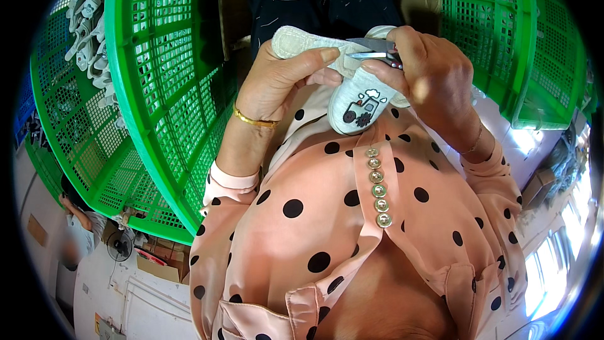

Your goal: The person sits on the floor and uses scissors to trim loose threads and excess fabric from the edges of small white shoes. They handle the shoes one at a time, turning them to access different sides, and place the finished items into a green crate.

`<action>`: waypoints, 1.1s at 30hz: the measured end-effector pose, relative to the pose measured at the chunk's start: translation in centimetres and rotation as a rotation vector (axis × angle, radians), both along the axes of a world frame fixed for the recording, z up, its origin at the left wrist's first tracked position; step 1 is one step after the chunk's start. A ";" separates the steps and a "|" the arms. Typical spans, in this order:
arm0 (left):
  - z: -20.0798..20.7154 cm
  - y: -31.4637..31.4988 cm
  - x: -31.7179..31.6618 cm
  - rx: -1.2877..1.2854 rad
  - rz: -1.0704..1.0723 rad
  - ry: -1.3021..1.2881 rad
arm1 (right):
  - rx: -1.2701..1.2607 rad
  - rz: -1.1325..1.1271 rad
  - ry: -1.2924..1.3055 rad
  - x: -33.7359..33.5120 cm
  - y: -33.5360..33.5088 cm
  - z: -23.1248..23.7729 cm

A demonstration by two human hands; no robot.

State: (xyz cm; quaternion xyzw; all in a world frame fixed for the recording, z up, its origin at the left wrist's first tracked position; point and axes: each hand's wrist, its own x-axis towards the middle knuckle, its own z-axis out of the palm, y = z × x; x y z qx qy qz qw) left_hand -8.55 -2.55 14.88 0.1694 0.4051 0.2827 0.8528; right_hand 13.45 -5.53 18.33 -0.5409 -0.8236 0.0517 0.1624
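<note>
The left hand [283,82] grips a small grey baby shoe [352,97] with a tractor print, held at chest height, thumb pressed along its sole edge. The right hand [428,75] is closed on small snips [374,50], blades at the shoe's upper edge. Judged step: trimming the shoe's edge. Next calls for steady, shallow cuts. Green baskets [170,88] flank the work.
</note>
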 end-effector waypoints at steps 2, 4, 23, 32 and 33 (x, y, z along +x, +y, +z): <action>-0.2 -0.1 0.1 -0.015 0.007 -0.006 | -0.021 -0.019 0.038 -0.1 -0.2 -0.3; -0.5 -0.2 -0.1 -0.036 -0.002 -0.004 | -0.042 -0.040 0.106 -0.2 -0.4 -0.4; -1.6 -1.4 -0.1 -0.081 0.053 -0.052 | 0.041 0.089 -0.038 0.5 0.9 0.8; -1.1 -1.5 -0.1 -0.103 0.071 -0.016 | -0.074 0.163 -0.093 0.5 0.9 1.3; -1.2 -1.5 -0.1 -0.095 0.067 -0.013 | -0.075 0.163 -0.084 0.5 0.9 1.4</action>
